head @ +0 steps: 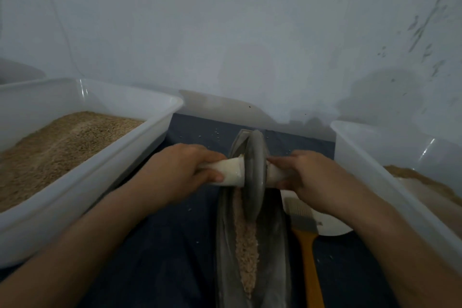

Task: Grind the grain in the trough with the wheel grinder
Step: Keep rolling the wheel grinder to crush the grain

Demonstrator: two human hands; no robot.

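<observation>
Dark cloth underlies the long grey metal trough (pixel 272 245) of pale grain (pixel 246 245); left hand (pixel 185 172) and right hand (pixel 310 177) each clasp the heavy-looking grey disc wheel grinder's (pixel 255 175) white axle handles (pixel 231 172), likely the steadiest hold.

Setting: a plain, improvised work corner for hand-milling grain, domestic or small-workshop in character rather than a fitted kitchen or lab. Evidence: bare pale wall (pixel 250 32), scuffed and marked, directly behind the work area. Work surface covered with a dark blue cloth (pixel 155 245), loose grains scattered on it. Large translucent plastic tub (pixel 120 157) at left, filled with tan grain (pixel 62 150); a second tub (pixel 375 182) at right holding a smaller amount. Between them a long grey trough (pixel 275 245) with wheel grinder (pixel 253 175), a yellow-handled brush (pixel 305 237) beside it. Lighting dim; no powered machinery visible.
</observation>
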